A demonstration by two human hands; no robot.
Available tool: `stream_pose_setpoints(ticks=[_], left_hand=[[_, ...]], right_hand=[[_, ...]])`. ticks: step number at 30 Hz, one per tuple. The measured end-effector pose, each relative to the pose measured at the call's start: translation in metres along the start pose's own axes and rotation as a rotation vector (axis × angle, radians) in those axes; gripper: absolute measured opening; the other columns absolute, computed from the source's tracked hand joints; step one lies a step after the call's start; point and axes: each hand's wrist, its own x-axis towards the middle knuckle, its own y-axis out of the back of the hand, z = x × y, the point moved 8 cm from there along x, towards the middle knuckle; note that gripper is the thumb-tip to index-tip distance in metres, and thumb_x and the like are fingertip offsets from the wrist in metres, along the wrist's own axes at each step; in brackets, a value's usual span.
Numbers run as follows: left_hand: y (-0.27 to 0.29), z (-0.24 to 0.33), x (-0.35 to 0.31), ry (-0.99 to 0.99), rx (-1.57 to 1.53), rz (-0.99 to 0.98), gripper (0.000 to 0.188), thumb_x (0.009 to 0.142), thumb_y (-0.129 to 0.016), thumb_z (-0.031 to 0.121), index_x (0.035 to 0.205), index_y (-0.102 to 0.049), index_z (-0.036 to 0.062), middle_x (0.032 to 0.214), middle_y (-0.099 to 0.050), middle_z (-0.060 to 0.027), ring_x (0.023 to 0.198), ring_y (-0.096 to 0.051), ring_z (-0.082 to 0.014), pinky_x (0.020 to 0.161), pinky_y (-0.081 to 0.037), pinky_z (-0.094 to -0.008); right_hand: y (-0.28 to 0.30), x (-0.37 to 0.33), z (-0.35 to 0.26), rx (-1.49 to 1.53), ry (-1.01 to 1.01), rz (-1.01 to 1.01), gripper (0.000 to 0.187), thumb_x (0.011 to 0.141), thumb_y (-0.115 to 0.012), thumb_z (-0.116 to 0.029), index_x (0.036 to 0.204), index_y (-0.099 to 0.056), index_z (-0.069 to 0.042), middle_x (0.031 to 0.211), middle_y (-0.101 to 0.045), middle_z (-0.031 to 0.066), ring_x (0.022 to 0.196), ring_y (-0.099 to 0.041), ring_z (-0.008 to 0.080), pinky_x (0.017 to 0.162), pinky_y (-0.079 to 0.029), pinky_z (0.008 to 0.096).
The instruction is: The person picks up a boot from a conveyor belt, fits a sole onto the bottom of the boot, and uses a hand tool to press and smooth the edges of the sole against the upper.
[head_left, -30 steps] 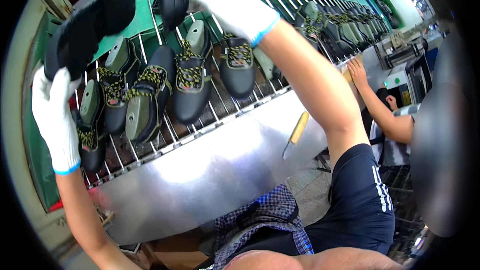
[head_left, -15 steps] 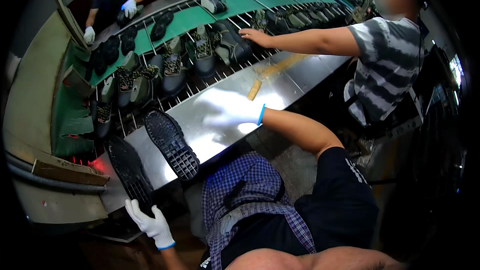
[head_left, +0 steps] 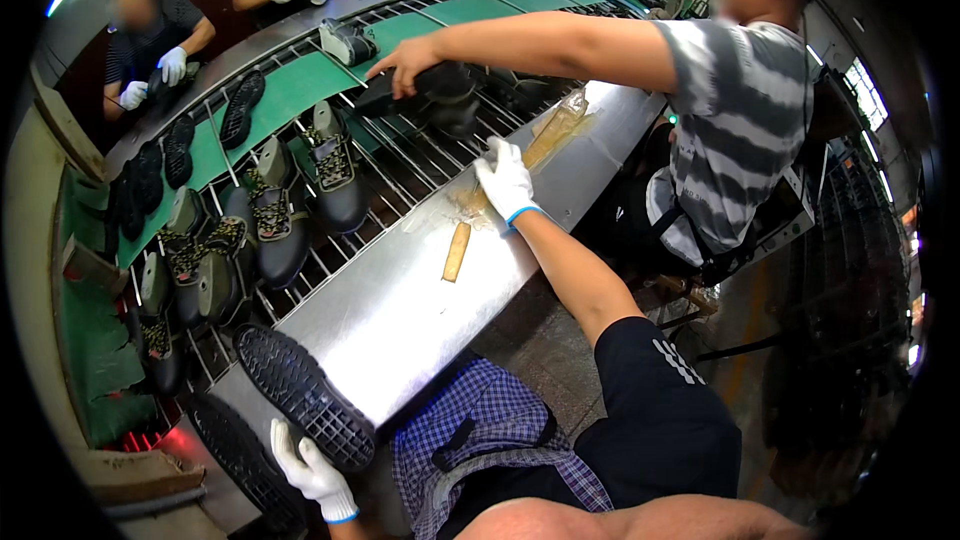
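White-gloved left hand (head_left: 312, 472) grasps 1 black shoe sole (head_left: 304, 395) by its near end, low at the steel counter (head_left: 400, 310) edge, its long axis running away up-left. Right hand (head_left: 506, 180), released and flat, rests on the counter far right, beside a tan stick (head_left: 456, 251).

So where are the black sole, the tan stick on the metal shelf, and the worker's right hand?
black sole (head_left: 305, 395), head view, middle of its treaded underside.
tan stick (head_left: 456, 251), head view, middle of its length.
right hand (head_left: 506, 180), head view, back of the white glove.
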Motion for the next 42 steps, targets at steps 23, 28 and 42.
stream_pose_setpoints(ticks=[23, 28, 42], left_hand=[[-0.002, 0.029, 0.007, -0.097, 0.131, -0.015, 0.054, 0.107, -0.064, 0.032, 0.139, -0.062, -0.0107, 0.146, -0.064, -0.0299, 0.135, -0.062, -0.0454, 0.119, -0.046, -0.0513], [0.007, 0.055, 0.029, -0.080, -0.055, 0.014, 0.063, 0.101, -0.073, 0.022, 0.151, -0.054, -0.0102, 0.160, -0.053, -0.0266, 0.149, -0.051, -0.0390, 0.126, -0.038, -0.0482], [-0.070, 0.132, -0.061, 0.528, -1.189, -0.504, 0.112, 0.097, -0.041, 0.091, 0.160, -0.045, -0.0010, 0.150, -0.061, -0.0210, 0.134, -0.066, -0.0349, 0.115, -0.054, -0.0494]], right_hand=[[0.032, 0.096, -0.052, 0.631, -0.324, -0.408, 0.048, 0.098, -0.070, -0.038, 0.119, -0.068, 0.006, 0.096, -0.078, 0.0182, 0.071, -0.078, 0.0248, 0.051, -0.061, 0.0327], [0.071, -0.052, -0.108, 1.020, -0.336, -0.762, 0.050, 0.102, -0.065, -0.037, 0.126, -0.065, 0.007, 0.096, -0.078, 0.0211, 0.064, -0.076, 0.0238, 0.047, -0.060, 0.0316], [0.137, -0.262, -0.170, 0.786, 0.301, -0.866, 0.111, 0.091, -0.067, -0.080, 0.161, -0.043, 0.003, 0.159, -0.052, 0.0255, 0.144, -0.056, 0.0346, 0.120, -0.050, 0.0515]])
